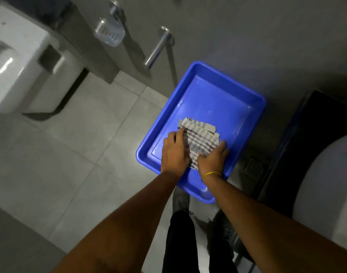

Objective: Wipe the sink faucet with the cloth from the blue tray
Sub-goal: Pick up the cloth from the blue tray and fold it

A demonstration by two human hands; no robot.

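Both forearms reach down to blue tray.
L hand & R hand pressed flat, fingers spread, on striped cloth inside; not gripping.

Left hand and right hand press the checked cloth inside the blue tray.

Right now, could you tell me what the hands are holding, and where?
Both hands, left hand and right hand, press on the near edges of the checked cloth, which lies in the blue tray; not lifted.
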